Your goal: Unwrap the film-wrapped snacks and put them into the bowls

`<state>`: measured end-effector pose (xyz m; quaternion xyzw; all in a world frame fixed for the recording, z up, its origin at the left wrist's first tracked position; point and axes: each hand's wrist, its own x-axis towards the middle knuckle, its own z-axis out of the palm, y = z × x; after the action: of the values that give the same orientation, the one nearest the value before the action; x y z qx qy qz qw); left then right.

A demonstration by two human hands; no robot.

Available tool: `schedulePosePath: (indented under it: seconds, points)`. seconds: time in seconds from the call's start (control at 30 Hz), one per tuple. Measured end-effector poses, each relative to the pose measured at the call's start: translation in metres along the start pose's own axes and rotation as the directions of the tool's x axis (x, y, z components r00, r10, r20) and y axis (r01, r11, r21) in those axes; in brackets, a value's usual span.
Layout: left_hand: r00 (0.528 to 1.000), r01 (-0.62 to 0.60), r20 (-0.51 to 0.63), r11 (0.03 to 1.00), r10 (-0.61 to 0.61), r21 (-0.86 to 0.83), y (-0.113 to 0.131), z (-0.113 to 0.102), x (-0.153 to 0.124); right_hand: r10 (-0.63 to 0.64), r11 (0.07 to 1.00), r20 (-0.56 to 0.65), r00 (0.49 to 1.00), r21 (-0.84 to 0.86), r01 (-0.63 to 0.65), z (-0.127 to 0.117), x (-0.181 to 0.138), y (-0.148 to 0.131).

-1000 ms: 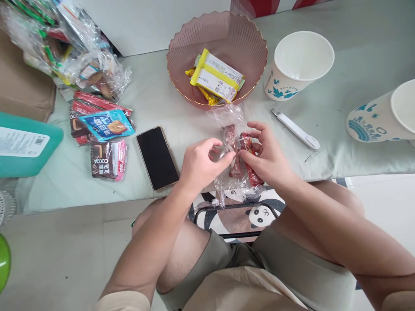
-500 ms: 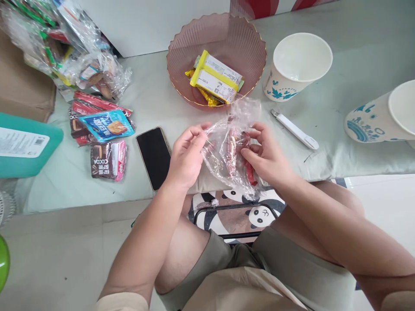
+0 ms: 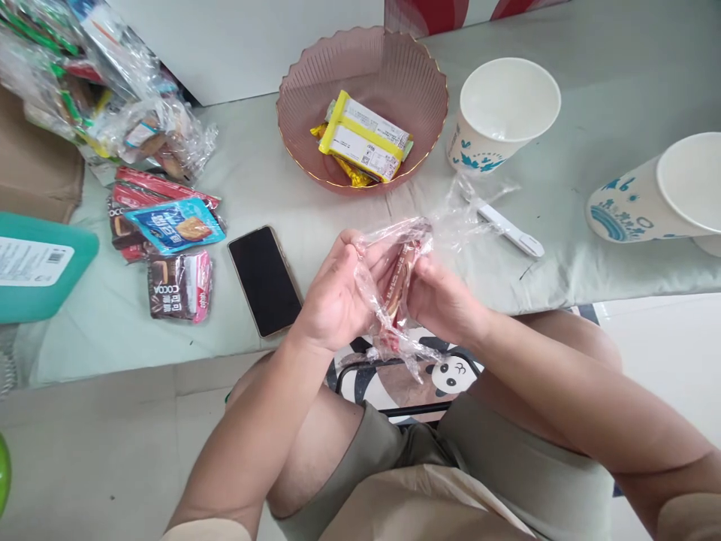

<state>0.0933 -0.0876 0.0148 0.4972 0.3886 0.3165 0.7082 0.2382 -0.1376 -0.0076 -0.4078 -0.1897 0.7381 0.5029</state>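
Observation:
Between my two hands is a clear plastic bag (image 3: pixel 366 289) with red-wrapped snack sticks (image 3: pixel 399 282) inside. My left hand (image 3: pixel 338 300) cups the bag from the left, palm turned up, its thumb on the plastic. From the right, my right hand (image 3: pixel 444 297) grips the bag and the sticks, thumb on top. The bag's loose end spreads to the upper right, partly over a white utility knife (image 3: pixel 515 231). Just beyond my hands stands a pink ribbed bowl (image 3: pixel 304 90) holding yellow-and-white snack packets (image 3: pixel 366 143).
A phone (image 3: pixel 264 279) lies left of my hands. Farther left are a cocoa snack packet (image 3: pixel 177 289), a blue packet (image 3: pixel 177 225), red packets, a heap of wrapped snacks (image 3: pixel 152 128) and a teal container (image 3: pixel 45 289). Two paper cups (image 3: pixel 501 113) (image 3: pixel 636 199) stand on the right.
Both hands have turned and come closer around the bag, my left palm now facing up. The bag's loose end has swung rightward over the knife, and the red sticks are gathered between the hands.

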Motion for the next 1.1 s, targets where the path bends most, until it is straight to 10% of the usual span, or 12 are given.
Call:
schedulePosePath:
  seconds: [0.33, 0.53, 0.8, 1.1]
  points:
    - [0.943, -0.297, -0.123, 0.949, 0.31, 0.108, 0.013, -0.005, 0.009, 0.123, 0.985, 0.041, 0.992, 0.115, -0.126, -0.002, -0.002, -0.003]
    - [0.92, -0.259, -0.24, 0.941, 0.309, 0.216, 0.011, 0.014, 0.021, 0.015, 0.996, 0.013, 1.0, 0.082, -0.016, 0.007, 0.003, 0.002]
    - [0.986, -0.15, -0.039, 0.969, 0.161, 0.198, 0.018, 0.013, 0.013, -0.031, 0.991, -0.033, 0.999, 0.13, 0.035, 0.009, 0.008, 0.005]
    - [0.981, -0.168, -0.086, 0.984, 0.173, 0.064, 0.028, -0.002, 0.02, 0.011, 0.97, -0.135, 0.991, 0.242, 0.022, 0.009, 0.008, 0.003]
